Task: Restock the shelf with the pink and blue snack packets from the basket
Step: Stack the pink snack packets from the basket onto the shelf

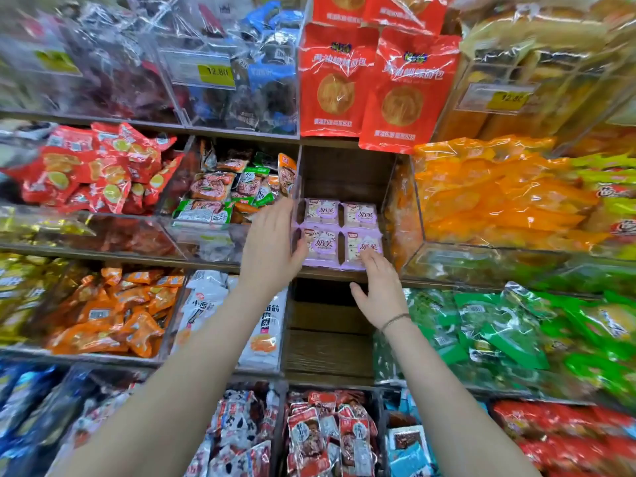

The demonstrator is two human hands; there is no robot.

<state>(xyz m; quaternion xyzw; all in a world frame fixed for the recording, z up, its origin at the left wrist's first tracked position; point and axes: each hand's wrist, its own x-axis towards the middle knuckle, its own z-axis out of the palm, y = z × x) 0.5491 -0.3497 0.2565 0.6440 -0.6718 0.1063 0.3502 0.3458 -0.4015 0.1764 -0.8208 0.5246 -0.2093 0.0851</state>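
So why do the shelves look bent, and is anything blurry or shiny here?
Head view: the wide-angle lens bows the shelves toward the edges; the top-left bins smear into blur; the pink packets, left hand and right hand at centre are sharp; glare streaks the red bags.

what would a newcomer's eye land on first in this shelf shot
The left hand and right hand touch a two-by-two block of pink snack packets in the middle wooden compartment. Big red bread bags stand above it, and bright orange packets lie piled to its right.
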